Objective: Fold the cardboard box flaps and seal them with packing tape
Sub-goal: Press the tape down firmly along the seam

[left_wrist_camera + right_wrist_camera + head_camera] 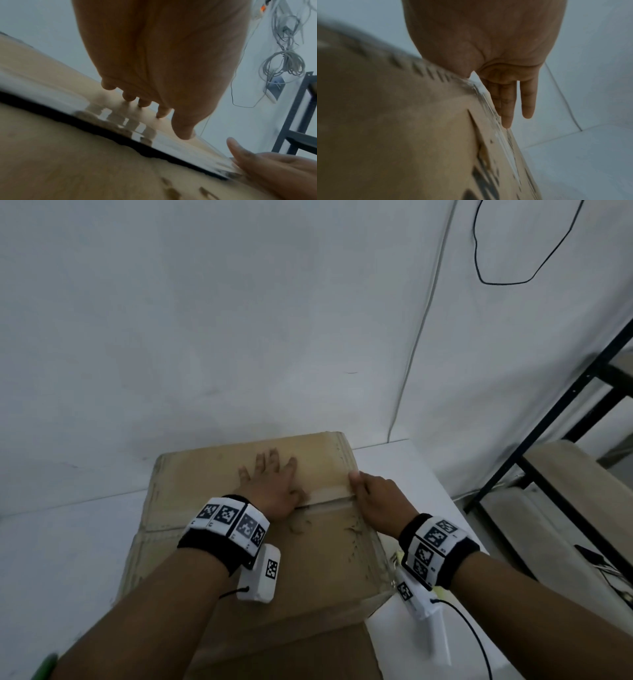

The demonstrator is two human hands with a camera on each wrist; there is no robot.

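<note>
Item: cardboard box point(239, 559), brown, flaps folded shut, standing on the white table point(68, 542) hard by its far edge against the wall and close to its right edge. Centre seam point(329, 501) between the two top flaps shows as a dark slit in the left wrist view; a glossy strip of packing tape point(329, 494) lies along its right-hand stretch, and how far left it runs cannot be made out.

Left hand point(274, 486): flat, fingers spread and straight, palm on the far flap just beyond the seam. Holds nothing; judged to be pinning the flap level so the seam stays closed.

Right hand point(376, 501): at the box's right top edge where the seam ends, thumb on top, fingers point(506, 102) straight and pointing down the side wall. Grips nothing; judged to be smoothing the tape end over the corner.

Room: bare table to the left of the box; a narrow strip on the right before the table's edge, then a black shelf frame point(548, 440). Little clearance behind the box. Tape roll not in view.
</note>
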